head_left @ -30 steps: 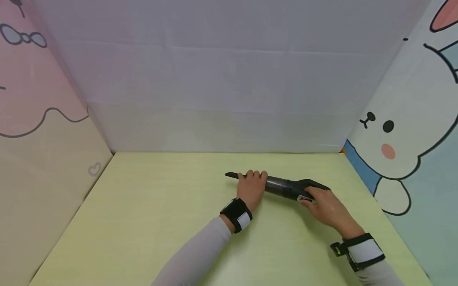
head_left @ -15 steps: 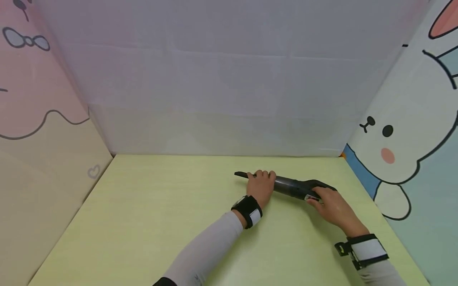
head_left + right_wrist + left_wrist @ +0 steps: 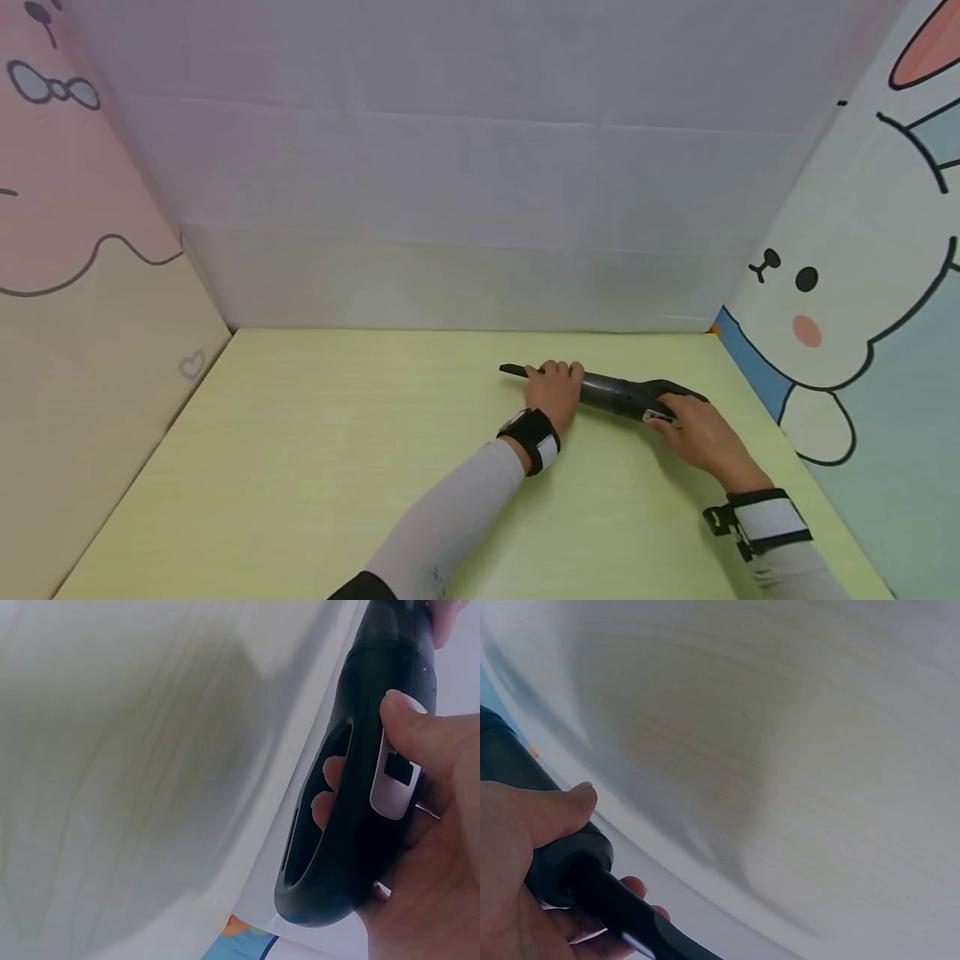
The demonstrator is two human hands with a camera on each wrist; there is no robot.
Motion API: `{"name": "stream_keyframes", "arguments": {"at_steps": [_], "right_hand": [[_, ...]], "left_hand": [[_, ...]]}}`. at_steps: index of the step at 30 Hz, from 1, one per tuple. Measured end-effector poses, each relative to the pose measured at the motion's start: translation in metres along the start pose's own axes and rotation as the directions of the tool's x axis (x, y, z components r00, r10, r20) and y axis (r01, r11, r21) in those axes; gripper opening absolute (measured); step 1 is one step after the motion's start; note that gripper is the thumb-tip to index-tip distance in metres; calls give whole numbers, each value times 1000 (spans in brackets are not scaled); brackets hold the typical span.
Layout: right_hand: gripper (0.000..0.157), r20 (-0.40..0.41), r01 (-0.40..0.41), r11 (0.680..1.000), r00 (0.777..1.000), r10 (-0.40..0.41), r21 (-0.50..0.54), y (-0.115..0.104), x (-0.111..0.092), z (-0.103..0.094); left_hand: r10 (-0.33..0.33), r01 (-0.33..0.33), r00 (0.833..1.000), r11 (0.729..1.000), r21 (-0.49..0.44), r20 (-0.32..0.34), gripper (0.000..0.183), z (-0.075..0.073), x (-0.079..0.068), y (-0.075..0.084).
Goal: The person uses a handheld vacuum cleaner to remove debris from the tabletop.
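Note:
A black handheld vacuum cleaner (image 3: 613, 395) is held above the tabletop, its narrow flat nozzle (image 3: 514, 370) pointing left. My left hand (image 3: 555, 393) grips it at the front, where the body meets the nozzle. In the left wrist view the thumb lies over the dark body (image 3: 510, 761), with fingers curled beneath the nozzle's neck (image 3: 600, 892). At the rear, my right hand (image 3: 703, 437) holds the looped handle (image 3: 334, 889). Fingertips show through the loop in the right wrist view, and the thumb rests above a silver panel (image 3: 390, 799). The palm side is partly hidden.
A pale yellow table (image 3: 315, 458) spreads under both arms. A plain whitish wall sheet (image 3: 450, 183) stands behind it. Side panels with cartoon drawings flank the table, the right panel (image 3: 847, 317) being close to the right hand. Both wrists wear black straps.
Both hands and the vacuum cleaner have shifted right in the head view, the left hand more than the right. The head view has tilted up slightly. Both grips look the same.

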State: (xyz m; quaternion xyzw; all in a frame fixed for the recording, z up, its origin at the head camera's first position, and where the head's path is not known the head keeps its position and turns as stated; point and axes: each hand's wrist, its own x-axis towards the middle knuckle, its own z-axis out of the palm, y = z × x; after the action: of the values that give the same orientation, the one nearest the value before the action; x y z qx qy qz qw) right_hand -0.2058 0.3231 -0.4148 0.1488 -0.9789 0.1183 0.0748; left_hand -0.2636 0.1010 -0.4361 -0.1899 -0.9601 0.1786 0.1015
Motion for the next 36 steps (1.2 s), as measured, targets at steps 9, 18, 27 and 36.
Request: {"name": "stream_keyframes", "arguments": {"at_steps": [9, 18, 27, 36], "right_hand": [[35, -30, 2, 1000, 1000, -3, -18, 10, 0, 3], [32, -25, -11, 1000, 1000, 10, -10, 16, 3, 4], [36, 7, -48, 999, 999, 48, 2, 21, 2, 5], [42, 22, -67, 998, 998, 66, 17, 21, 0, 4]], "left_hand": [[13, -13, 999, 1000, 22, 30, 52, -1, 8, 8], [13, -11, 997, 1000, -24, 78, 51, -6, 13, 9], [26, -23, 996, 999, -39, 85, 56, 0, 18, 15], [18, -16, 999, 999, -45, 46, 54, 4, 20, 19]]}}
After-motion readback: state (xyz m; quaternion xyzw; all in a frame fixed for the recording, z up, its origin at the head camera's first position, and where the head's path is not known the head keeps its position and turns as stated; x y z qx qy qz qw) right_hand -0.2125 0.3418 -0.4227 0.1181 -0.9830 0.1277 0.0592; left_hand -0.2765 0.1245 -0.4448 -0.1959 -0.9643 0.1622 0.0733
